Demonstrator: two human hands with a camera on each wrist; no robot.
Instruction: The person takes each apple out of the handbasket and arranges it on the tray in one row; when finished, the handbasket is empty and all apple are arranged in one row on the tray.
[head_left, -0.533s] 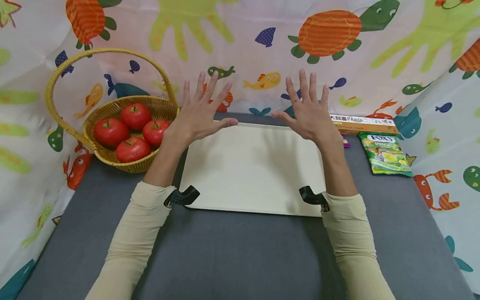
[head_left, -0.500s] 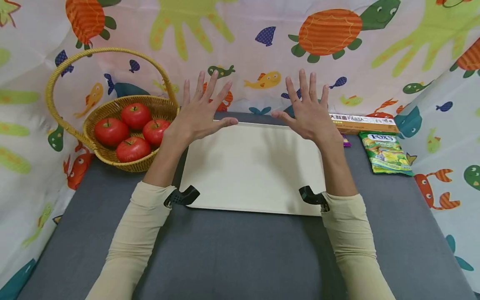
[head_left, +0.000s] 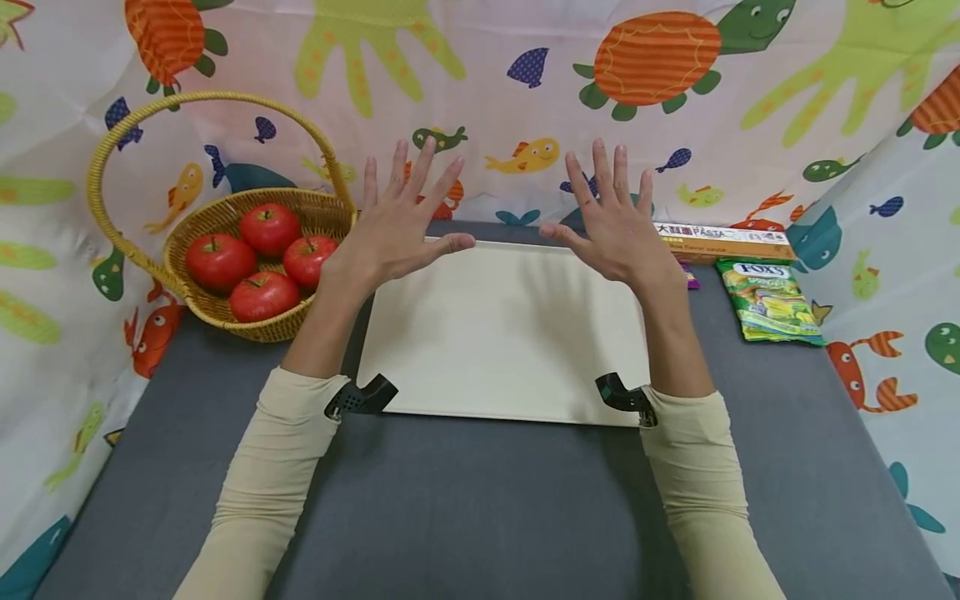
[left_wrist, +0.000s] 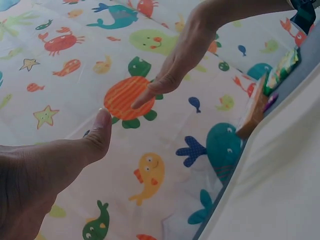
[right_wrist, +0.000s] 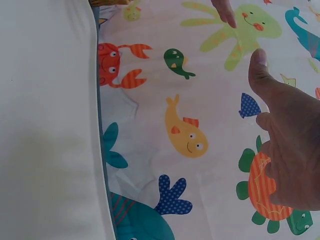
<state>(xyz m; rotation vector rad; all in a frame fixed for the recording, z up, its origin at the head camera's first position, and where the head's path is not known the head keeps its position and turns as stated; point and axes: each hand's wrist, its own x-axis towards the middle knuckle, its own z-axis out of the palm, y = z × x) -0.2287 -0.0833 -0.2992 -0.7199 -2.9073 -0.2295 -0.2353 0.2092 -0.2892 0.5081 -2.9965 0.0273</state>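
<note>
My left hand (head_left: 397, 225) is held up over the far left part of a white rectangular board (head_left: 502, 333), fingers straight and spread. Over the board's far right part my right hand (head_left: 617, 225) is raised in the same way, thumb pointing inward. Neither hand holds anything. In the left wrist view the left thumb (left_wrist: 102, 130) shows at the lower left, with the right hand above it. The right wrist view has the right hand (right_wrist: 292, 135) at the right edge, the board filling the left side. Shadows of both hands fall on the board.
Left of the board stands a wicker basket (head_left: 266, 332) with a tall handle, holding several red apples (head_left: 264, 297). At the back right lie a pasta box (head_left: 727, 244), a green Fox's candy bag (head_left: 768, 302) and a purple packet (head_left: 690, 277). A patterned curtain (head_left: 495, 108) closes off the back.
The head view has shifted very slightly, so the scene sits a little higher and to the left. Both hands keep their raised, spread pose.
</note>
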